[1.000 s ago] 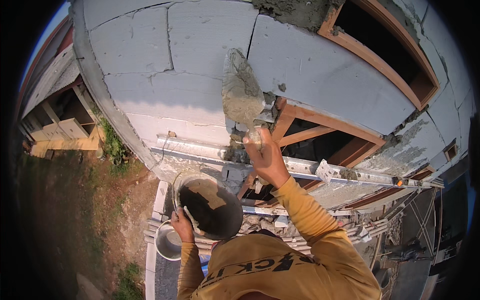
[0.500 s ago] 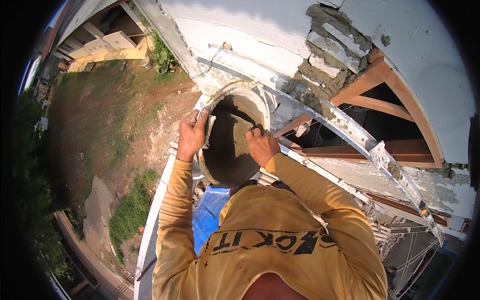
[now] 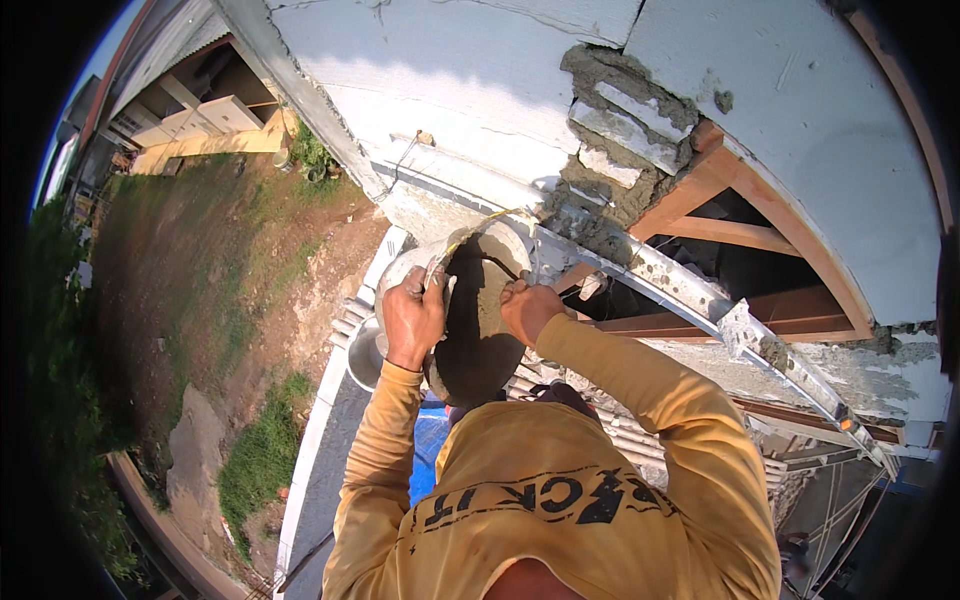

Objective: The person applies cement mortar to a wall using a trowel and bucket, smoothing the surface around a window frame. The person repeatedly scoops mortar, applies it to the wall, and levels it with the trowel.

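A round bucket point(image 3: 472, 377) with a pale, mortar-crusted rim leans in front of my body. Inside it lies grey wet mortar point(image 3: 492, 305), partly in deep shadow. My left hand point(image 3: 415, 318) is closed over the bucket's left rim, thumb and fingers pinching the edge. At the right side, my right hand point(image 3: 530, 308) has its fingers curled in on the rim; whether anything else is under them is hidden. Close to my left wrist stands a grey-white round container point(image 3: 366, 354), partly covered by my forearm.
A white block wall point(image 3: 450, 110) with rough mortar patches point(image 3: 625, 125) rises ahead. On the right are a wooden frame point(image 3: 745, 190) with dark gaps and a long metal straightedge point(image 3: 690, 295). Blue sheeting point(image 3: 430, 450) lies below me. Far down left is bare ground point(image 3: 240, 270) with grass.
The bucket has tipped and come nearer my body. My right hand has shifted from inside its mouth to the right rim. More of the round container beside my left wrist now shows.
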Tool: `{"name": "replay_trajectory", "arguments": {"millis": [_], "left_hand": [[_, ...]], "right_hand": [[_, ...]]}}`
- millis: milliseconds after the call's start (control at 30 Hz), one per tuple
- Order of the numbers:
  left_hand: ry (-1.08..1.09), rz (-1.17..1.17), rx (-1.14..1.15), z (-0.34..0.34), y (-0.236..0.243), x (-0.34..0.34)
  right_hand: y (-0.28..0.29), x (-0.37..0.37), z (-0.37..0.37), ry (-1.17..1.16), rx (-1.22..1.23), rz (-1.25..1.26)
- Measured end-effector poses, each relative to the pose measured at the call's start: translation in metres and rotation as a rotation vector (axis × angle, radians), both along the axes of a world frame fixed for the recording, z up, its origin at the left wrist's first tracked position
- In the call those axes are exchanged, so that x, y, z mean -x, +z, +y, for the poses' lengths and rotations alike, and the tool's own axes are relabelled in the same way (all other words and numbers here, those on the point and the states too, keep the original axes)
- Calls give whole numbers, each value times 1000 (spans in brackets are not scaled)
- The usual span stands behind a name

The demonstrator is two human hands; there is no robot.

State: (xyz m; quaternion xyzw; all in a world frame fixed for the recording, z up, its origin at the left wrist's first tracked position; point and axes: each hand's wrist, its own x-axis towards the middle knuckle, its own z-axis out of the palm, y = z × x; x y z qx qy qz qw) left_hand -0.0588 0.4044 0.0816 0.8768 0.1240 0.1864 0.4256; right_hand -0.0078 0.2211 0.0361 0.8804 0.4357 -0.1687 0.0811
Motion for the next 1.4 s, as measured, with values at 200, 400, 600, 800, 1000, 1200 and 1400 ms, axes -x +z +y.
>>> {"name": "replay_trajectory", "arguments": {"millis": [200,400,600,800,1000,1200,1400], "left_hand": [[-17,15,316,-14,-2,23],[290,-68,395,11,-44,53],[434,-169,571,6,-56,51],[397,-79,540,-1,-59,51],[397,-91,475,20,-94,58],[395,-39,405,31,-105,69],[358,7,298,24,-108,70]], "right_hand": [[-8,64,-17,-193,-245,524],[-14,80,-38,-370,-511,693],[30,52,-86,-329,-495,629],[126,39,-135,-253,-446,432],[242,60,-146,-143,-450,383],[277,50,-188,-422,-348,682],[322,14,-234,-932,-525,258]]}}
